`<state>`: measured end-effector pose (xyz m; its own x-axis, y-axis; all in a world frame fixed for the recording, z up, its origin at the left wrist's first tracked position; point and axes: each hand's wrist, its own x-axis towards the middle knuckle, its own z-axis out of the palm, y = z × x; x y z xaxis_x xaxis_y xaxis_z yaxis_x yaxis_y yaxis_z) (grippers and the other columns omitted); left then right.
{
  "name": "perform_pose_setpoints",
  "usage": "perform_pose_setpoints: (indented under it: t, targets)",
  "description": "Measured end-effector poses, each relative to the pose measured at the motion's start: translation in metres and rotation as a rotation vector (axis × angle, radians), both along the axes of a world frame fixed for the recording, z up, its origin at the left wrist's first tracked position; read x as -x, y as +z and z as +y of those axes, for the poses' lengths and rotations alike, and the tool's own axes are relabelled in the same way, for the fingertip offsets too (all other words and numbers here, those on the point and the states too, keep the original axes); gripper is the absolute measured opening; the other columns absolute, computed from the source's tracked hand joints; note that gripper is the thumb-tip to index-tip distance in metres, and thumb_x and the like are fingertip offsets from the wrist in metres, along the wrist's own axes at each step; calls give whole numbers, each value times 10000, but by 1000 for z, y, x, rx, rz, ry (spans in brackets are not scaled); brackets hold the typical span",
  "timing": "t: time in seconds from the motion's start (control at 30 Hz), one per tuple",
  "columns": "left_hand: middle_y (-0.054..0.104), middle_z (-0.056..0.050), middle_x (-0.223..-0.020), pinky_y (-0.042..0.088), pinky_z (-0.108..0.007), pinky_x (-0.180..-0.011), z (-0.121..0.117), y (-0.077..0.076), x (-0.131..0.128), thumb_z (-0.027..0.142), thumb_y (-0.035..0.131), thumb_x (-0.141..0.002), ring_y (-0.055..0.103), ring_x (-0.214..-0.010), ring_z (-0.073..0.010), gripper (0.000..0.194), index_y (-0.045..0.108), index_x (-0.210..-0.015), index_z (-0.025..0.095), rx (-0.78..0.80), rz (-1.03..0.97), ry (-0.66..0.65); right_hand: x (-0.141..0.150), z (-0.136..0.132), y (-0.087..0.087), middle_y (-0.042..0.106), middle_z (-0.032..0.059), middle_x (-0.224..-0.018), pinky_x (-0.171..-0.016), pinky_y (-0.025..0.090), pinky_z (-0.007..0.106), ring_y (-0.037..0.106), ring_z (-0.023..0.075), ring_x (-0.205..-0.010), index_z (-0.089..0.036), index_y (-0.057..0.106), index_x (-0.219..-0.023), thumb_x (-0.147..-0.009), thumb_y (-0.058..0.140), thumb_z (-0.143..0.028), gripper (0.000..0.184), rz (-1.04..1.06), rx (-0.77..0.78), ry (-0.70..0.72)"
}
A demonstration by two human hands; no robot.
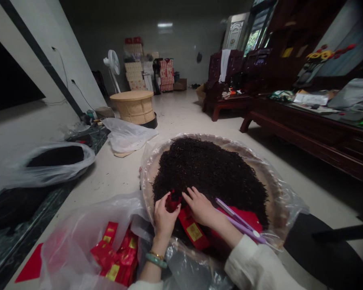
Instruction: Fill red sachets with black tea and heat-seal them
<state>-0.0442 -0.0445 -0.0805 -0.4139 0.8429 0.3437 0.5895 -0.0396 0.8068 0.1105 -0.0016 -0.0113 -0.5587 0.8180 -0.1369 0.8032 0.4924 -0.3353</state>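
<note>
My left hand [164, 221], a jade-coloured bangle on its wrist, grips a small red packet [172, 204] whose mouth faces up, with dark stuff showing at it. Just right of the packet, my right hand [200, 207] lies palm down over the dark, dry tea-like leaves [211, 173], fingers stretched and apart. These leaves are heaped in a wide round tray [276, 193] lined with clear plastic. Beneath my right wrist lies a flat red packet with a yellow label [194, 233]. A purple two-armed tool, like a hair straightener [245, 227], rests beside my right forearm on red packaging.
At lower left, a clear plastic bag [69, 233] holds several red packets [110, 245]. Another bag of dark leaves [57, 156] stands at the left. Ahead are a round drum-shaped stand [133, 106] and a white fan [112, 64]. A dark wooden table [308, 133] runs along the right.
</note>
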Motion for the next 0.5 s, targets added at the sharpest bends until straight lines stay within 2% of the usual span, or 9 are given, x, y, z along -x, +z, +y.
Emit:
perform_pose_setpoints:
  t: [0.1, 0.17, 0.23, 0.27, 0.4, 0.5]
  targets:
    - [637, -88, -1032, 568, -380, -781, 0, 0, 1, 233, 721, -682, 658, -870, -222, 486, 621, -1158, 207, 11, -29, -13, 8, -11, 11, 453, 207, -1411, -1041, 323, 537, 321, 398, -1347, -152, 502, -1345, -666, 766, -209, 730, -263, 37, 152]
    - [635, -91, -1026, 570, -383, -782, -1, 1, 1, 240, 730, -673, 656, -866, -223, 508, 615, -1166, 199, 24, -22, -8, 13, -16, 20, 566, 188, -1275, -974, 395, 489, 434, 366, -1257, -153, 595, -1226, -678, 761, -191, 574, -328, -3, 174]
    - [631, -95, -1010, 575, -384, -768, -1, 2, 1, 264, 732, -675, 654, -856, -225, 517, 609, -1171, 184, 24, -12, -3, 13, -17, 25, 616, 171, -1156, -874, 454, 426, 515, 325, -1148, -151, 628, -1142, -739, 684, -132, 407, -337, -64, 163]
    - [630, -95, -1005, 578, -381, -758, -1, 3, 1, 276, 731, -679, 654, -853, -225, 520, 605, -1174, 180, 20, -11, -4, 12, -17, 26, 624, 165, -1125, -832, 466, 405, 533, 314, -1108, -155, 627, -1128, -747, 655, -99, 386, -331, -88, 156]
    - [631, -91, -1006, 583, -381, -754, -3, 3, 1, 302, 734, -683, 655, -863, -226, 527, 598, -1179, 188, 9, 0, -9, 5, -14, 21, 620, 154, -1102, -767, 468, 379, 535, 319, -1063, -164, 618, -1104, -676, 673, -31, 452, -329, -109, 123]
    - [635, -93, -996, 580, -391, -768, -4, 1, 1, 293, 733, -684, 655, -878, -233, 521, 598, -1175, 180, 12, 21, 5, 3, -17, 16, 621, 152, -1074, -750, 465, 370, 536, 316, -1046, -160, 632, -1063, -709, 664, -55, 370, -319, -136, 122]
